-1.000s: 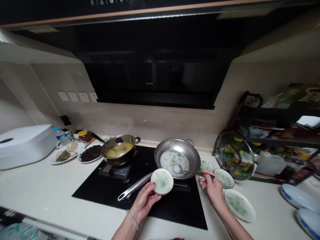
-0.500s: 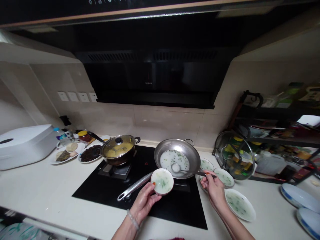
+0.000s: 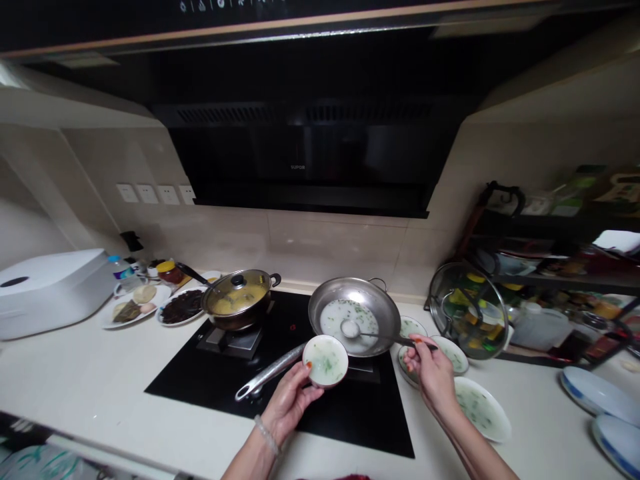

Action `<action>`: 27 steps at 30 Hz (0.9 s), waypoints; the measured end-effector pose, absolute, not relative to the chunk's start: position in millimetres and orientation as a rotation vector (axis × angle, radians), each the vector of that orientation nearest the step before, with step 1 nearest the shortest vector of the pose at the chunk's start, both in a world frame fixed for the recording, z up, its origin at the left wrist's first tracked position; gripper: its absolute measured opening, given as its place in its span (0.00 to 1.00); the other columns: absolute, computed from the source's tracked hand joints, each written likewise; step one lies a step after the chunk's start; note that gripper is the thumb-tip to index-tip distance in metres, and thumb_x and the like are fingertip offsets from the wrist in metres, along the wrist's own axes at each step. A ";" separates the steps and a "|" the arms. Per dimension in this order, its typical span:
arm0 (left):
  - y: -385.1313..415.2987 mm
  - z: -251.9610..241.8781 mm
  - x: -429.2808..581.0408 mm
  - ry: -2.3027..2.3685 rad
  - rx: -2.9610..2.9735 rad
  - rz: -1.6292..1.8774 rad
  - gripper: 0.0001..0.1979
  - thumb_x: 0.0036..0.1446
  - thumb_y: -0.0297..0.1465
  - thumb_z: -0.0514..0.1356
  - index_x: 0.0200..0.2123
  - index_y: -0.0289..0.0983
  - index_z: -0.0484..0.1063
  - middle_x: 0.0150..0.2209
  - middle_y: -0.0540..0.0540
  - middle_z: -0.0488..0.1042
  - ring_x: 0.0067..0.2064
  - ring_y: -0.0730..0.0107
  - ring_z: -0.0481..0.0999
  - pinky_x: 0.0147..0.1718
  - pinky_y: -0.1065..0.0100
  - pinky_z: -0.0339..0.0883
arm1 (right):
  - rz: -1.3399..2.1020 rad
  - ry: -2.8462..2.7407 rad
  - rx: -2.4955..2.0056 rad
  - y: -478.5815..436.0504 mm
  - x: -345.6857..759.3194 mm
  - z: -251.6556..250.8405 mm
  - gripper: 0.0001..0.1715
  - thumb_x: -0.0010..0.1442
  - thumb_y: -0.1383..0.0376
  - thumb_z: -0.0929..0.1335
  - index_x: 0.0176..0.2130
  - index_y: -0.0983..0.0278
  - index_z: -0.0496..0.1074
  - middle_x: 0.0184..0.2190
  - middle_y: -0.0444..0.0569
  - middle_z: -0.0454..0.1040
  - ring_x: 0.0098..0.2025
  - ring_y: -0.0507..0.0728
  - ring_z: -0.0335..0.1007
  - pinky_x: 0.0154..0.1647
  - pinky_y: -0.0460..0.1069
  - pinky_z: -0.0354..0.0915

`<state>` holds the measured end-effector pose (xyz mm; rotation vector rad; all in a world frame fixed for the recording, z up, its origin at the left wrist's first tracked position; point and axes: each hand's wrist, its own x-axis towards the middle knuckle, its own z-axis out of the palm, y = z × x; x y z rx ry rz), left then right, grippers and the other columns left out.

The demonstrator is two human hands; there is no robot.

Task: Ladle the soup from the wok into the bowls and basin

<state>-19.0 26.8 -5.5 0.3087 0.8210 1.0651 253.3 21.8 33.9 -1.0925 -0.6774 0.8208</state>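
My left hand [image 3: 290, 403] grips a small white bowl [image 3: 325, 361] of pale soup with green bits, holding it over the black cooktop [image 3: 280, 373] beside the steel wok [image 3: 354, 316]. My right hand [image 3: 431, 372] is closed on the handle of a metal ladle [image 3: 373, 331], whose bowl rests in the white soup inside the wok. The wok's long handle [image 3: 270, 373] points toward me, just left of the held bowl.
Three filled soup bowls [image 3: 479, 408] sit right of the wok. A lidded pot [image 3: 239, 298] occupies the left burner, with plates of food [image 3: 180, 307] and a white appliance [image 3: 47, 288] further left. A glass lid [image 3: 468, 310], a cluttered rack and blue-rimmed plates [image 3: 595, 393] stand at right.
My right hand has risen slightly and drawn right, and the ladle bowl has shifted a little back and left in the soup. The left hand and its bowl stay put.
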 end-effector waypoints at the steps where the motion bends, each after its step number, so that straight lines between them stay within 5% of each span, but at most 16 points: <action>1: 27.4 -6.0 -18.9 0.822 0.310 1.065 0.10 0.52 0.23 0.61 0.40 0.31 0.66 0.30 0.42 0.75 0.29 0.64 0.79 0.25 0.67 0.75 | 0.826 -0.679 -1.086 21.0 252.6 37.4 0.22 0.46 0.52 0.72 0.35 0.64 0.69 0.15 0.40 0.67 0.17 0.51 0.63 0.15 0.44 0.57; 17: 31.3 2.2 -17.2 0.777 0.352 1.071 0.10 0.54 0.23 0.60 0.40 0.31 0.66 0.31 0.41 0.75 0.29 0.64 0.78 0.25 0.67 0.75 | 0.832 -1.013 -1.142 -18.7 230.6 79.4 0.19 0.56 0.52 0.67 0.41 0.63 0.69 0.19 0.43 0.68 0.20 0.53 0.65 0.19 0.47 0.62; 27: 38.6 1.8 -17.7 0.758 0.390 1.090 0.10 0.52 0.24 0.62 0.40 0.30 0.69 0.32 0.42 0.76 0.29 0.65 0.78 0.27 0.66 0.76 | 0.416 -1.582 -1.037 -41.6 232.5 67.6 0.13 0.63 0.65 0.61 0.47 0.59 0.70 0.25 0.45 0.69 0.23 0.52 0.66 0.24 0.47 0.65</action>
